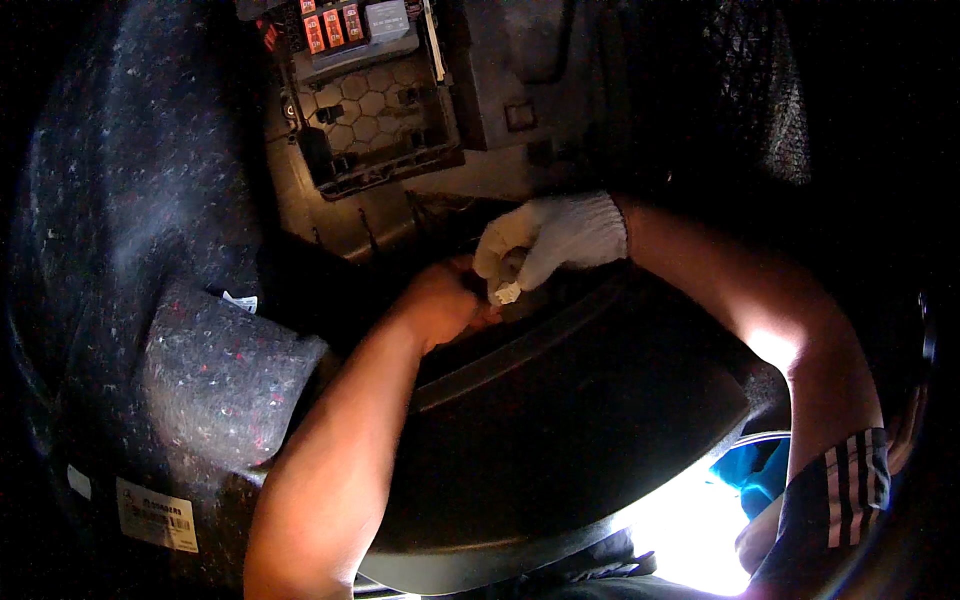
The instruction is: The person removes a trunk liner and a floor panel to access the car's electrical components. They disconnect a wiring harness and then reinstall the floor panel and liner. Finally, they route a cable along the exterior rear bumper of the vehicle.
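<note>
My left hand (445, 305) is bare and reaches into the dark gap behind a curved black panel (560, 410). Its fingers are curled, and their tips are mostly lost in shadow. Just to its right, my right hand (555, 243) wears a pale knit work glove. The gloved thumb and fingers close in a pinch around something small and greyish. A small whitish piece (508, 293) shows at the fingertips, right beside the left hand; I cannot tell what it is. The two hands nearly meet.
An open dark fuse box (375, 110) with orange fuses (332, 28) and a grey relay block (388, 20) lies beyond the hands. Speckled grey felt lining (235, 375) folds outward at left, with a white label (158, 515) below. Bright light comes in at lower right.
</note>
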A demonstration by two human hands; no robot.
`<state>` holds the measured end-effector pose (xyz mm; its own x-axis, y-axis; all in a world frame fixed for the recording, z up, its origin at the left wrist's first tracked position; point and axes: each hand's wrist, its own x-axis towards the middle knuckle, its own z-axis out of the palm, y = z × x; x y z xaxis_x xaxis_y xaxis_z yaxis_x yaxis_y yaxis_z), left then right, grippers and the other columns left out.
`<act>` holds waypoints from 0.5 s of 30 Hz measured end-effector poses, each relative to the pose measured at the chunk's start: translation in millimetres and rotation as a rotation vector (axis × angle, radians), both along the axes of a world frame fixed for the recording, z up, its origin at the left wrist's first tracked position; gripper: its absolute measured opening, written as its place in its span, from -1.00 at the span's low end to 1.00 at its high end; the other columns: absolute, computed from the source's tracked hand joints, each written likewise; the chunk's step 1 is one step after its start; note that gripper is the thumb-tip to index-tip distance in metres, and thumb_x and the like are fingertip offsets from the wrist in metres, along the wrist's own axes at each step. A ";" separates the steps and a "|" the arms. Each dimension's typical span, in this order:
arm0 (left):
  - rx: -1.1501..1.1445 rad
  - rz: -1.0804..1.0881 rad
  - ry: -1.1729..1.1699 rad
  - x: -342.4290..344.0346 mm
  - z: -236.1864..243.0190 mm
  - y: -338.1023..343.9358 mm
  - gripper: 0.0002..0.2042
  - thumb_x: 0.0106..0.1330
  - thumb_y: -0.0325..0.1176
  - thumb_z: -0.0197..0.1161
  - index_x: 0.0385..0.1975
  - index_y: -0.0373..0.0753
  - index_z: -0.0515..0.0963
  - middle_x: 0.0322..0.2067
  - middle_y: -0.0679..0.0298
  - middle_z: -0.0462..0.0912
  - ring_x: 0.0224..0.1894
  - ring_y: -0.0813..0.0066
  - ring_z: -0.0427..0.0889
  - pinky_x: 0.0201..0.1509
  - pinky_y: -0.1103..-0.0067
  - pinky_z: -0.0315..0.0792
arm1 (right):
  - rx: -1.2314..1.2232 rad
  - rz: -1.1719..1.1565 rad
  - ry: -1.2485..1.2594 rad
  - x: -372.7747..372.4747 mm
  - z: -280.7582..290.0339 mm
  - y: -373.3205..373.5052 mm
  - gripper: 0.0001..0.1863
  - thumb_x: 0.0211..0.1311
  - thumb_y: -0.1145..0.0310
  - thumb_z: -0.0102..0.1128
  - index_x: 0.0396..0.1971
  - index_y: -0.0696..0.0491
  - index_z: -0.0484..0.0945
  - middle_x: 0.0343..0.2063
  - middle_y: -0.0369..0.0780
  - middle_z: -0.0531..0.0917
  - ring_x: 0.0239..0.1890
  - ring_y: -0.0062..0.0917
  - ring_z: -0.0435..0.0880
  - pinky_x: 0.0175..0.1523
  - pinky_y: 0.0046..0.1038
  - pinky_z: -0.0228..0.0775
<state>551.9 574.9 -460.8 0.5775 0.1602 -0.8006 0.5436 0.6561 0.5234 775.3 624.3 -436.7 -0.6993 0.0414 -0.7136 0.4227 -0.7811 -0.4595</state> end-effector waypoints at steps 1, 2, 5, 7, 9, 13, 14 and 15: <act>-0.054 0.008 0.005 0.7 2.5 2.7 -0.41 0.10 -0.51 0.53 0.21 -0.21 0.58 -0.18 0.13 0.79 -0.21 0.36 0.76 -0.08 0.43 0.59 | -0.013 -0.006 0.019 2.0 -0.5 -0.9 -0.53 0.15 0.31 0.49 0.05 0.14 0.62 -0.06 -0.27 0.70 0.04 -0.54 0.58 0.21 -0.45 0.39; -0.110 0.018 0.010 1.8 5.9 6.0 -0.41 0.09 -0.51 0.53 0.21 -0.20 0.58 -0.20 0.13 0.79 -0.22 0.36 0.76 -0.10 0.44 0.59 | -0.018 -0.009 0.016 1.2 0.5 -0.6 -0.55 0.16 0.33 0.48 0.04 0.13 0.62 -0.07 -0.28 0.70 0.03 -0.55 0.58 0.21 -0.45 0.39; -0.087 -0.004 0.044 3.5 7.4 5.9 -0.41 0.08 -0.54 0.51 0.20 -0.22 0.57 -0.21 0.14 0.79 -0.24 0.37 0.75 -0.10 0.44 0.59 | -0.018 -0.026 0.010 -1.8 2.5 -0.4 -0.60 0.15 0.37 0.44 0.00 0.12 0.62 -0.08 -0.28 0.69 0.03 -0.55 0.58 0.21 -0.44 0.40; -0.108 0.040 -0.009 0.9 -2.1 -3.0 -0.52 0.15 -0.39 0.51 0.11 -0.23 0.63 -0.09 0.17 0.78 -0.11 0.28 0.74 0.03 0.39 0.59 | 0.004 -0.047 0.013 -2.6 0.6 -3.0 -0.62 0.15 0.38 0.43 -0.02 0.12 0.63 -0.07 -0.27 0.70 0.04 -0.54 0.60 0.21 -0.44 0.41; -0.140 0.065 -0.028 -0.4 -9.7 -9.0 -0.60 0.19 -0.35 0.49 0.05 -0.23 0.67 -0.07 0.19 0.79 -0.11 0.27 0.73 0.03 0.38 0.60 | 0.193 0.064 -0.002 -6.4 0.5 -2.9 -0.64 0.15 0.38 0.42 -0.05 0.11 0.63 -0.07 -0.25 0.72 0.02 -0.52 0.63 0.19 -0.41 0.44; -0.204 0.069 0.005 3.5 -10.8 -6.9 -0.74 0.29 -0.46 0.36 -0.03 -0.23 0.69 -0.22 0.23 0.80 -0.31 0.41 0.73 -0.23 0.46 0.59 | 0.398 0.205 -0.057 -11.3 -5.8 -6.0 -0.64 0.12 0.32 0.44 -0.08 0.07 0.64 -0.13 -0.20 0.75 -0.06 -0.45 0.70 0.08 -0.35 0.53; -0.215 0.069 0.018 3.7 -9.1 -5.4 -0.78 0.32 -0.49 0.31 -0.05 -0.22 0.69 -0.25 0.24 0.80 -0.35 0.44 0.72 -0.28 0.48 0.58 | 0.468 0.260 -0.071 -14.4 -3.6 -4.6 -0.64 0.11 0.31 0.45 -0.08 0.05 0.64 -0.14 -0.19 0.76 -0.07 -0.41 0.72 0.06 -0.33 0.54; -0.227 0.072 0.007 3.8 -7.5 -4.4 -0.72 0.31 -0.49 0.32 0.02 -0.24 0.65 -0.23 0.23 0.79 -0.37 0.45 0.70 -0.27 0.46 0.56 | 0.539 0.315 -0.086 -16.7 -0.5 -3.6 -0.64 0.10 0.29 0.45 -0.09 0.04 0.65 -0.16 -0.17 0.76 -0.09 -0.36 0.73 0.03 -0.30 0.56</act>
